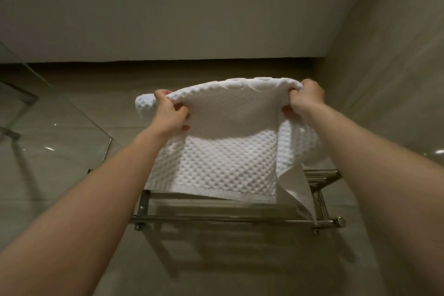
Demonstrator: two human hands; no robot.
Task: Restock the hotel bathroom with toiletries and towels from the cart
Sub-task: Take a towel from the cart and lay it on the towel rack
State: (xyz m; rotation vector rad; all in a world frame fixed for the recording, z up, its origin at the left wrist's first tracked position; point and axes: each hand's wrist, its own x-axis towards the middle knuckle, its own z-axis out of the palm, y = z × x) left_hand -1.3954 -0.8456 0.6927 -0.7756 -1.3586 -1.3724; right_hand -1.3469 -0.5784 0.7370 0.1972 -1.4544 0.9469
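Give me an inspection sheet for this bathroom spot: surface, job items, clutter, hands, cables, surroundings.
Surface: chrome towel rack mounted on the tiled wall.
Job's things: white waffle towel held up over the rack, lower hem at the rack's bars, one corner hanging down at right.
Clutter: nothing seen.
Hands: left hand and right hand each grip the towel's top fold.
Cables: nothing seen.
Surroundings: glass panel at left.

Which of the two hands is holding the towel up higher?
The right hand, gripping the white waffle towel at its top right edge. It sits a little higher in the view than the left hand, which pinches the opposite end.
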